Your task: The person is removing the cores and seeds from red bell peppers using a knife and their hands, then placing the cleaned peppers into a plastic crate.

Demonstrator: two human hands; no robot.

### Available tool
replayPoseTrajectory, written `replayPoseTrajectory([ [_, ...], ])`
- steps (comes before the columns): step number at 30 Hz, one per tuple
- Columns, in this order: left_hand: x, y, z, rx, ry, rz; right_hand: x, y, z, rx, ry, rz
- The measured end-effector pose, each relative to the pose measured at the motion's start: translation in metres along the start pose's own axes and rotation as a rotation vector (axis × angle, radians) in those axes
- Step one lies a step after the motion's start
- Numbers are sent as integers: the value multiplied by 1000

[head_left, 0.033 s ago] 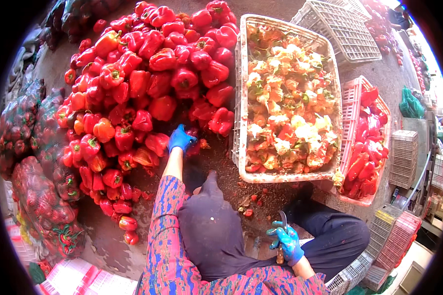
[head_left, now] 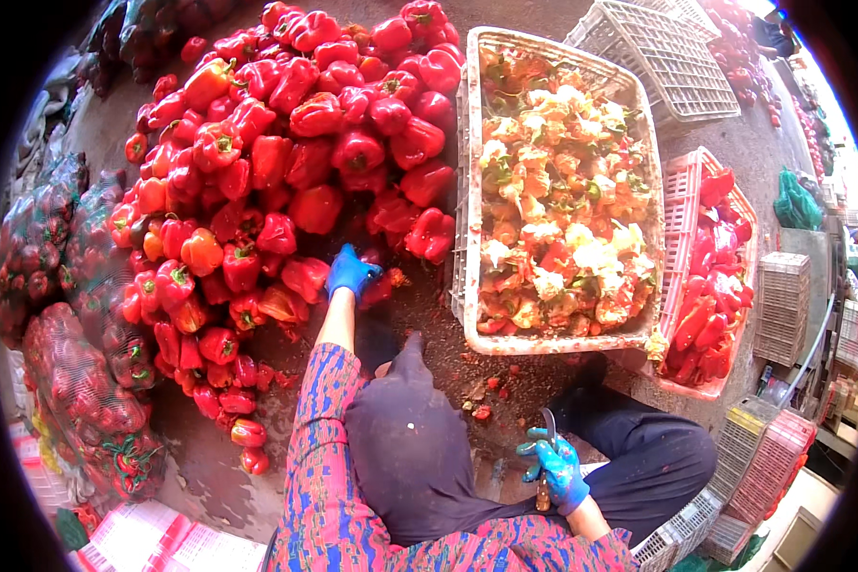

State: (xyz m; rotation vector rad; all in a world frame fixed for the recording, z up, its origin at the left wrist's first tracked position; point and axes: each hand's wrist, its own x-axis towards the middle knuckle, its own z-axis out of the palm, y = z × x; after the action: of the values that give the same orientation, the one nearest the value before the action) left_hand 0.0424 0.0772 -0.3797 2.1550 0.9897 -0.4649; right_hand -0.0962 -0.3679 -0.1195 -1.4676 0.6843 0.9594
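My left hand (head_left: 353,274), in a blue glove, reaches to the near right edge of a big heap of red bell peppers (head_left: 312,164). Its fingers curl round a red bell pepper (head_left: 378,289), which the glove partly covers. Low on the right, above my bent leg, my right hand (head_left: 560,474) wears a blue glove too and is closed on a small knife (head_left: 549,425). The knife's curved blade points up and away from me, and its brownish handle shows below the fingers.
A pale crate (head_left: 560,345) full of pepper cores and scraps stands right of the heap. Beyond it is a pink crate (head_left: 674,250) of red peppers. Net sacks of peppers (head_left: 86,400) line the left. An overturned crate (head_left: 663,62) lies far right; scraps (head_left: 481,412) litter the floor.
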Motion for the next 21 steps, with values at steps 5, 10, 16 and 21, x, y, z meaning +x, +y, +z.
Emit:
replayPoseTrajectory([
  [5,0,-86,42,-1039,121,-135,7,-9,9,-103,-104,2],
  [10,-32,-35,46,-1354,-105,-382,4,-24,29,-220,-73,-176],
  [16,-63,1,57,-918,-359,21,10,-47,45,-150,-59,-221],
  [21,-85,45,33,575,-268,559,13,-42,38,-119,-39,-175],
])
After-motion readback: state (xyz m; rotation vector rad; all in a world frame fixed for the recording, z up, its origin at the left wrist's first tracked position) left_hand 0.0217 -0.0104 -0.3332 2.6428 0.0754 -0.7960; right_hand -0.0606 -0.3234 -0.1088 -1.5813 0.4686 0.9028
